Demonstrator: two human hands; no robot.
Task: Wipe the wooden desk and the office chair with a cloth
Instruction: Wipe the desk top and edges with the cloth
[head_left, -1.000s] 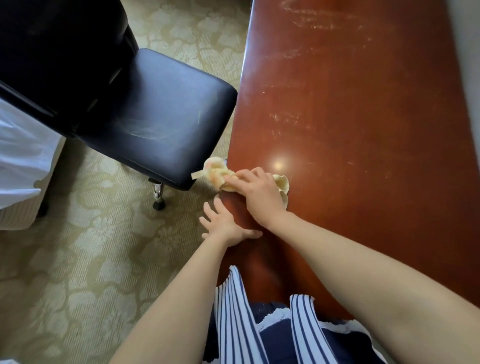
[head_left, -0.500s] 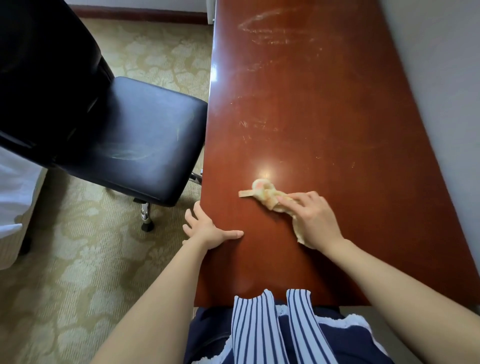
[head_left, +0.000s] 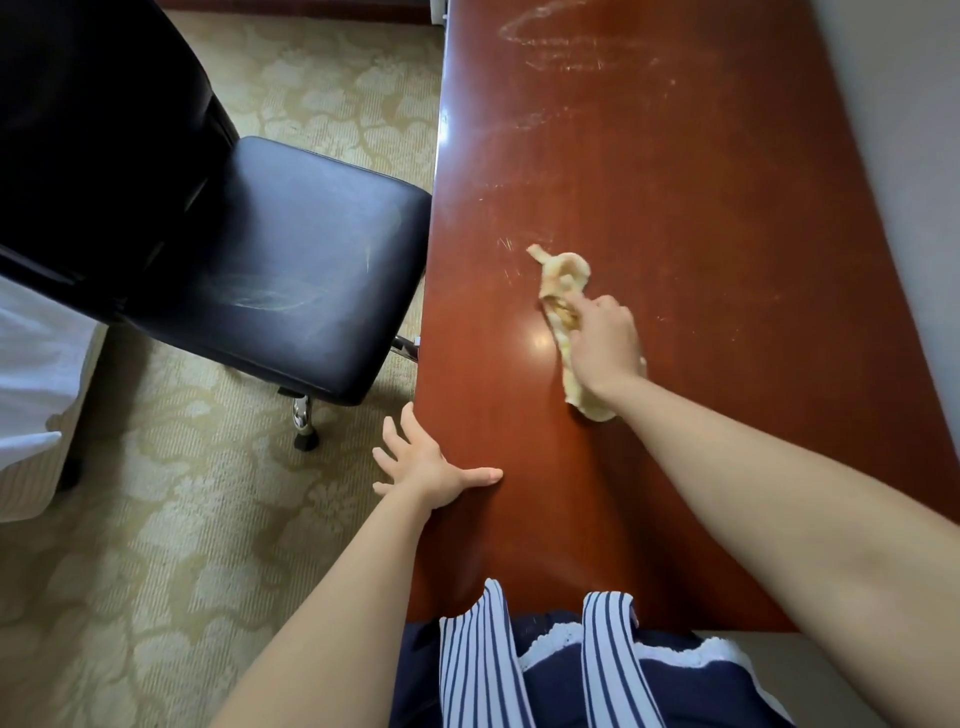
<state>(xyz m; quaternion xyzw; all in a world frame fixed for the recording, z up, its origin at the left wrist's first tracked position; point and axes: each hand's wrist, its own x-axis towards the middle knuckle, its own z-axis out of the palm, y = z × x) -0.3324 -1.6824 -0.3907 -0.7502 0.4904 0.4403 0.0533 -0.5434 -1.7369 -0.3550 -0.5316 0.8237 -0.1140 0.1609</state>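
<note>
Head view, cloth (head_left: 563, 273) gripped under right hand (head_left: 605, 345) fingers on desk (head_left: 701, 182), left hand (head_left: 426, 467) spread

Desk (head_left: 701, 197): reddish wood, right half of frame, smears near top.
Cloth (head_left: 563, 270): yellow, crumpled, frame centre, on desk.
Right hand (head_left: 605, 340): grips cloth, pressing down.
Left hand (head_left: 426, 465): spread over desk's left edge.
Chair (head_left: 311, 270): black, upper left.

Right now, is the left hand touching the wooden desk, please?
Touching: the head view shows the left hand at the wooden desk edge, its thumb lying on the top.
</note>
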